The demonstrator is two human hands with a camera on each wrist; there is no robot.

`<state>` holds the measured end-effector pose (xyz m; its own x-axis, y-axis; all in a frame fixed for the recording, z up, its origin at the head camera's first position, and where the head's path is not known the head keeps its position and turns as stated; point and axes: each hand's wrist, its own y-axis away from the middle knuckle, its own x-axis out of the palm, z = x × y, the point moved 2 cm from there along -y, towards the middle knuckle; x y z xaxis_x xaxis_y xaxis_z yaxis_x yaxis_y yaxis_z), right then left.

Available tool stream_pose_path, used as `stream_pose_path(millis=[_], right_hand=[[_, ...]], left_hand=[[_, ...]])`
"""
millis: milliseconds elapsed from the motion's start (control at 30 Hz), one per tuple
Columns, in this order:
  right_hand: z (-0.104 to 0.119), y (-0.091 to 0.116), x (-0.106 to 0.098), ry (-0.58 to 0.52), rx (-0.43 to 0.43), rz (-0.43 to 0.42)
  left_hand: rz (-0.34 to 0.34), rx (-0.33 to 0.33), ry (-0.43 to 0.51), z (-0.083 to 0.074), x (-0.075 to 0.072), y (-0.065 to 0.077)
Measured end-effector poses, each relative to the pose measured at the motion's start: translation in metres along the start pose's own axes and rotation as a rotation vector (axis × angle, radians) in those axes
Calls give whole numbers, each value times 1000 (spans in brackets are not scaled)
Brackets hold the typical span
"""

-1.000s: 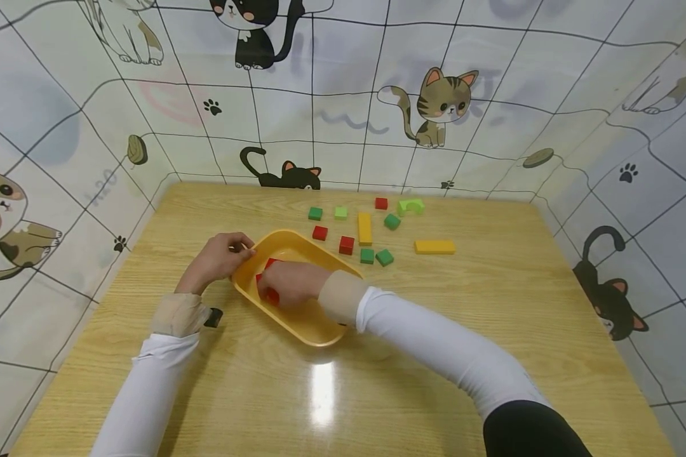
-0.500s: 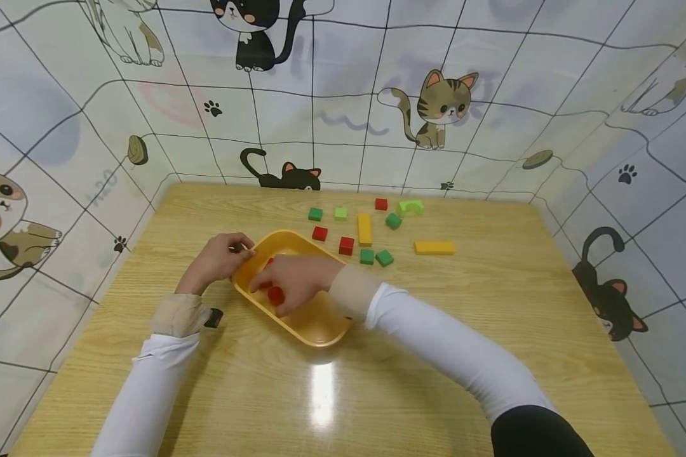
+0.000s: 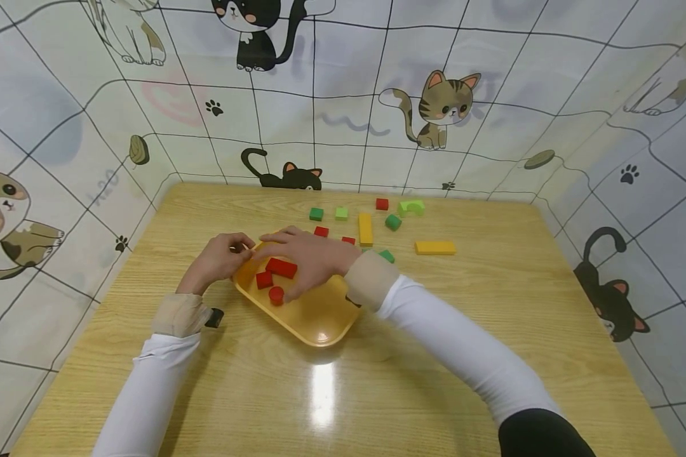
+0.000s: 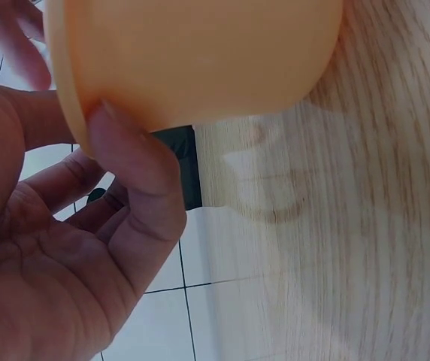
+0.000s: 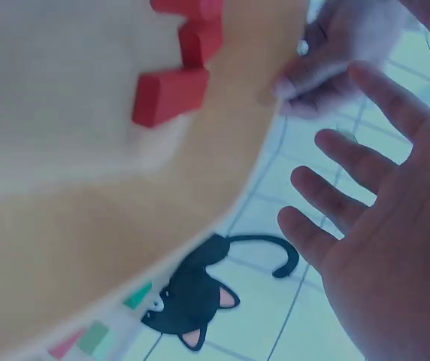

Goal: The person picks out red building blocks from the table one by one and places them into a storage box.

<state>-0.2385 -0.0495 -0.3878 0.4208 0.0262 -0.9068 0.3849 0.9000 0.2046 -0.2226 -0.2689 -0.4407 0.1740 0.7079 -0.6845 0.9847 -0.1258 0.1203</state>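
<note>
My left hand (image 3: pixel 220 255) pinches the left corner of a yellow plastic tray (image 3: pixel 326 339); in the left wrist view the thumb (image 4: pixel 140 162) presses the tray's outer wall just under its lip. Over the tray hovers my right hand (image 3: pixel 314 257), fingers spread and holding nothing. Beneath it, inside the tray, lie a long red block (image 3: pixel 281 268), a small red block (image 3: pixel 264 280) and a red cylinder (image 3: pixel 276 296). The right wrist view shows the right palm (image 5: pixel 384 218) beside the tray wall, with the red pieces inside.
Behind the tray, toward the wall, loose blocks are scattered: yellow bars (image 3: pixel 434 248), green pieces (image 3: pixel 393 222), red cubes (image 3: pixel 382 204) and a light green arch (image 3: pixel 411 207). Cat-printed sheeting (image 3: pixel 343 114) rises around the wooden table (image 3: pixel 491 304).
My right hand has let go of the red pieces, lifted, and moved back and right with its fingers spreading. The left hand and the tray have stayed in place.
</note>
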Motion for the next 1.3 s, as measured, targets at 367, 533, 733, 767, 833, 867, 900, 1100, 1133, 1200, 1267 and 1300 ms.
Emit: stream_pose_path(millis=[367, 533, 733, 767, 833, 867, 900, 1100, 1133, 1200, 1267, 1300], right_hand=[[-36, 29, -22, -106, 121, -151], [-64, 44, -29, -166, 177, -215], [-98, 60, -25, -182, 294, -252], [-102, 62, -23, -177, 310, -249], [-109, 63, -18, -172, 338, -237], [-112, 63, -16, -167, 347, -227], [-115, 63, -13, -163, 352, -217], [-122, 55, 1, -182, 349, -163], [-123, 53, 2, -187, 349, -155], [-124, 51, 6, -193, 362, -138], [-125, 49, 9, -196, 388, -118], [-126, 49, 10, -201, 398, -112]], left_hand=[[-26, 7, -29, 0, 0, -1], [-29, 6, -20, -1, 0, 0], [-9, -36, 8, -1, 2, 2], [-5, -45, 11, -2, 3, 2], [-3, -58, 10, -2, 3, 2], [-1, -62, 10, -2, 3, 3], [-1, -64, 11, -2, 3, 3], [-4, -55, 9, -2, 3, 4], [-4, -55, 9, -2, 4, 4], [-5, -58, 8, -2, 4, 3], [-5, -58, 7, -3, 5, 3], [-8, -56, 3, -3, 5, 2]])
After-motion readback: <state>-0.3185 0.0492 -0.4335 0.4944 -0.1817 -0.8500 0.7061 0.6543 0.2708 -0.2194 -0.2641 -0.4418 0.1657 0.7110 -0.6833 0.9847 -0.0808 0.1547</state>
